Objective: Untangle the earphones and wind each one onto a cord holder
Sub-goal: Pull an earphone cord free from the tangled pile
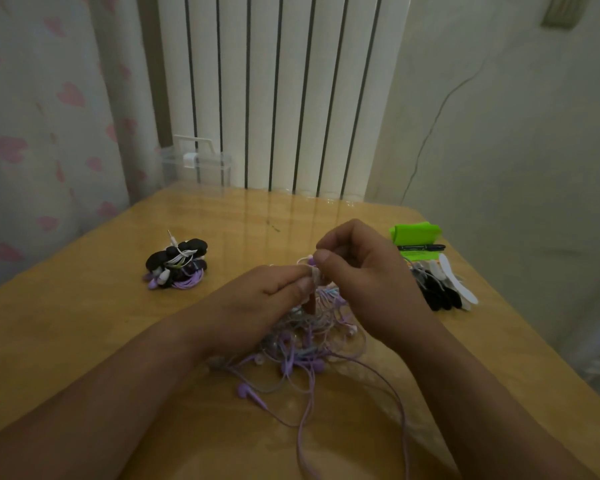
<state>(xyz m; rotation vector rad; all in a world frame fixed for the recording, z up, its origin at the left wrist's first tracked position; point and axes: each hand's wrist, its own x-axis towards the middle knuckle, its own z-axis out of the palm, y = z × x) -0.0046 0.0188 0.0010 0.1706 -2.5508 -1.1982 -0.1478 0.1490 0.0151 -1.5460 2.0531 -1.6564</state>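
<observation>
The task looks partly done. Near the left edge of the tabletop (84,323) lies a finished pile (177,268): several earphones, purple and white, wound onto black cord holders and heaped together. Near the right edge lie the unused cord holders (444,289), black and white, side by side, with a green packet (416,232) and a dark pen (421,247) just behind them. In the middle, toward the near edge, sits the tangle of earphones (309,348), mostly purple with some pale blue and grey cords, its loose loops and buds trailing toward the person. Both hands work at its top, which is lifted off the wood. The left hand (274,289) has its grip pinched on a bunch of cords, and the right hand (361,271) pinches a strand right beside it, fingertips almost touching. How many earphones are knotted together cannot be told, but judging by the tangle's bulk and the spare holders, a good share of untangling and winding is left. A clear plastic box (201,161) stands at the far edge.
</observation>
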